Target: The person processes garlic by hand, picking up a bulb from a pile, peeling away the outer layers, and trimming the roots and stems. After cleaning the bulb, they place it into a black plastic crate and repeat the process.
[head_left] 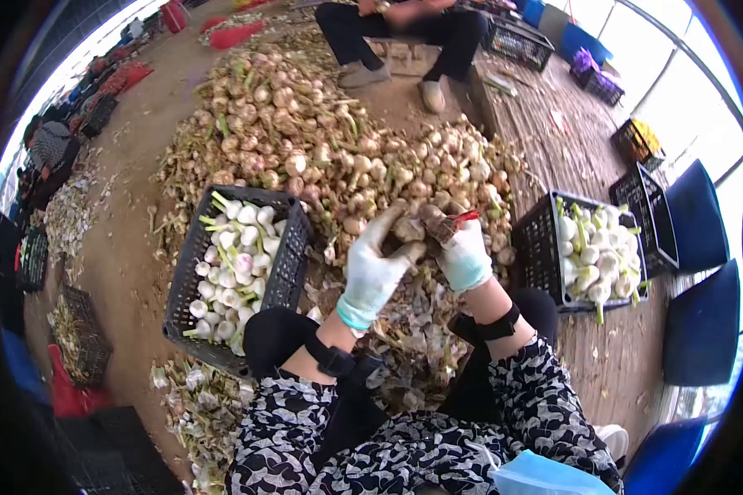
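Observation:
In the head view my left hand [377, 268], in a white glove with a turquoise cuff, is closed around a brownish garlic bulb [409, 229]. Close beside it, my right hand [461, 247] wears a similar glove with dirty fingertips. Its fingers are bent, with something red [467, 216] at them; what they grip is too small to make out. Beyond both hands spreads a big pile of unpeeled garlic [281, 124]. Loose skins [413, 330] lie beneath my wrists.
Black crates of white garlic stand at the left [177, 285] and right [541, 247]. A seated person [404, 25] is across the pile. Blue containers [702, 322] line the right side. Other people [54, 153] sit at the far left.

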A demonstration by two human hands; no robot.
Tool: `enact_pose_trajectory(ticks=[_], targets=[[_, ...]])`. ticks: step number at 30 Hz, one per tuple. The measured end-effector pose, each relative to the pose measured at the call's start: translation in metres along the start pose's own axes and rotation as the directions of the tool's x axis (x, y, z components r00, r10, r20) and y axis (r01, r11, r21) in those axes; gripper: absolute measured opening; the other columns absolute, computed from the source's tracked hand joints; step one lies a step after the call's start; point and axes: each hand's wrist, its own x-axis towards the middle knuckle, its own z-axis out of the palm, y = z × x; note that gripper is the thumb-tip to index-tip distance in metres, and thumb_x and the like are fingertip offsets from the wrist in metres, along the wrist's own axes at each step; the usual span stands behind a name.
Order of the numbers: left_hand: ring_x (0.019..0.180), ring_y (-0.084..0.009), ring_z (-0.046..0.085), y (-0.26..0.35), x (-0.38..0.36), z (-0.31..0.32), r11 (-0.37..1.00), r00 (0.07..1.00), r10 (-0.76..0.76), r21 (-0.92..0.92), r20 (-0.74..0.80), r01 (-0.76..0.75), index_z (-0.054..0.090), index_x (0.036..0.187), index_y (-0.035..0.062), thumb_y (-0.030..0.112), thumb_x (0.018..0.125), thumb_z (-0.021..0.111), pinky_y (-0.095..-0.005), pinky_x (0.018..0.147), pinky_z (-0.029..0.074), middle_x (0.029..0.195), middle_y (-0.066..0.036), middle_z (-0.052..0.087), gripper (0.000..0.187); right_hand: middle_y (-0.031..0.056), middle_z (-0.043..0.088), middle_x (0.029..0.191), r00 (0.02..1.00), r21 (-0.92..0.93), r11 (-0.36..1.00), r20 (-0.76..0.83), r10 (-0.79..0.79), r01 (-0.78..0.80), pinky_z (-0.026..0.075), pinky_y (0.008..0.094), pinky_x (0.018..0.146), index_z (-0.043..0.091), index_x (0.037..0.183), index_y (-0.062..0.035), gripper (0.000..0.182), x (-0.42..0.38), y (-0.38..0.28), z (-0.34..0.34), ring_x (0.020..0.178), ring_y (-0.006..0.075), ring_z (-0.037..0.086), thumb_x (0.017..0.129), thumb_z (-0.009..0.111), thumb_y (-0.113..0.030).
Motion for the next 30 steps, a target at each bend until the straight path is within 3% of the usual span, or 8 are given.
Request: enact_pose_trajectory(ticks=[3,7,14,20,23,26,29,30], targets=[[0.065,-0.0104,0.057,0.008,0.002,0.001,0.989,0.995,-0.095,-0.11,0.026,0.097,0.044,0.129,-0.0069,-0.004,0.079,0.066,-0.0226,0.055,0.048,0.099,-0.009,0.062,0.055,0.0038,0.062,0.093,0.982,0.301,0.94,0.149,0.116,-0.157,0.049,0.0245,0.067,0.054,0.112,-0.0037,0.037,-0.005,-0.004,-0.014,0.079,0.0136,0.061,0.087,0.065,-0.029],[0.082,-0.0123,0.059,-0.001,0.004,0.002,0.997,0.996,-0.017,0.071,0.093,0.01,0.041,0.13,-0.0078,0.003,0.082,0.065,-0.0247,0.071,0.051,0.11,-0.01,0.059,0.054,0.0044,0.062,0.087,0.99,-0.217,0.975,0.118,0.077,-0.05,0.048,0.0254,0.069,0.054,0.113,-0.001,0.039,0.007,0.003,-0.031,0.079,0.0112,0.06,0.083,0.068,-0.022],[0.07,-0.0016,0.05,-0.001,0.004,0.009,0.935,0.944,-0.32,-0.134,0.082,0.328,0.045,0.129,-0.006,0.005,0.084,0.063,-0.0174,0.057,0.04,0.095,-0.002,0.062,0.049,0.0054,0.066,0.085,0.993,-0.436,0.898,0.118,-0.003,0.054,0.047,0.0253,0.066,0.061,0.098,0.0022,0.028,0.001,-0.013,-0.04,0.074,0.0087,0.058,0.079,0.07,-0.016],[0.092,-0.01,0.056,-0.008,0.008,0.019,0.957,0.956,-0.286,-0.027,0.066,0.289,0.047,0.126,-0.0089,0.009,0.087,0.062,-0.0231,0.082,0.046,0.108,-0.008,0.06,0.045,0.0051,0.066,0.092,0.982,-0.561,0.824,0.101,0.16,-0.077,0.048,0.0239,0.071,0.06,0.106,0.0035,0.034,0.003,0.004,-0.067,0.08,0.0081,0.059,0.079,0.071,-0.015],[0.104,-0.0137,0.054,-0.011,0.011,0.023,0.914,0.923,-0.371,-0.134,0.102,0.382,0.046,0.126,-0.0103,0.007,0.087,0.062,-0.0258,0.093,0.041,0.114,-0.011,0.058,0.046,0.003,0.056,0.065,0.954,-0.483,0.839,-0.028,-0.299,0.249,0.041,0.0253,0.059,0.062,0.088,0.0015,0.016,0.003,0.038,-0.076,0.062,0.01,0.05,0.073,0.061,-0.005],[0.102,-0.0134,0.054,-0.014,0.01,0.032,0.969,0.979,-0.189,0.177,0.071,0.174,0.046,0.126,-0.0103,0.005,0.086,0.063,-0.0252,0.092,0.042,0.113,-0.011,0.058,0.047,-0.0042,0.053,0.069,0.995,-0.273,0.96,-0.097,0.037,-0.062,0.036,0.0193,0.059,0.063,0.094,-0.0028,0.025,-0.006,0.029,-0.073,0.063,0.0065,0.043,0.072,0.052,0.0],[0.1,-0.0141,0.055,-0.014,0.012,0.036,0.96,0.958,-0.278,0.001,0.068,0.279,0.042,0.128,-0.0118,0.005,0.087,0.062,-0.0256,0.091,0.042,0.111,-0.012,0.06,0.048,0.0003,0.058,0.071,0.975,-0.282,0.934,-0.099,0.201,-0.221,0.04,0.019,0.057,0.062,0.096,-0.0018,0.02,-0.007,0.006,-0.07,0.065,0.0067,0.05,0.078,0.056,-0.006],[0.101,-0.0143,0.056,-0.018,0.014,0.033,0.898,0.919,-0.384,-0.196,0.088,0.394,0.041,0.129,-0.0122,0.007,0.088,0.06,-0.0264,0.092,0.042,0.112,-0.012,0.06,0.048,0.0055,0.063,0.076,0.963,0.116,0.957,0.089,0.255,-0.265,0.045,0.0221,0.054,0.06,0.098,0.0017,0.022,-0.013,-0.014,-0.063,0.07,0.0094,0.059,0.083,0.062,-0.015]])
